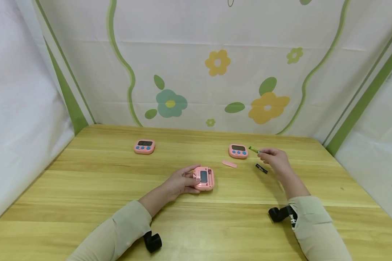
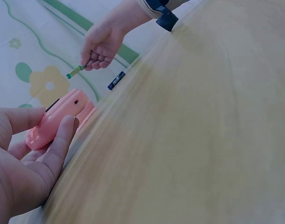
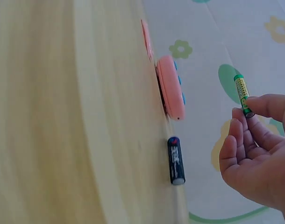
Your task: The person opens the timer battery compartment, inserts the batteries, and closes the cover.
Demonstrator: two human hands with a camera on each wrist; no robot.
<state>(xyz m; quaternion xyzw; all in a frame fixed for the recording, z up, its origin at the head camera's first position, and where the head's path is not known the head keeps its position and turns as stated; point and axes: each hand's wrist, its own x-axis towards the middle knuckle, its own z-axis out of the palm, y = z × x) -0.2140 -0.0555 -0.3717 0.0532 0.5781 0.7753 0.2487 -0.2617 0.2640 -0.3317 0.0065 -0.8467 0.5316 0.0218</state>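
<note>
My left hand grips a pink digital timer over the table, thumb across its upturned back. That back has a dark rectangle and a long uncovered battery slot along its right side. Between thumb and fingertips, my right hand pinches a green battery, held up above the tabletop by its lower end. Below that hand a black battery lies on the table. A thin pink battery cover rests between the two hands, and just behind it sits a second pink timer, buttons up.
A third pink timer with blue buttons sits at the back left of the wooden table. A white cloth printed with flowers hangs behind the table's back edge. Black wrist cameras stick out from both sleeves.
</note>
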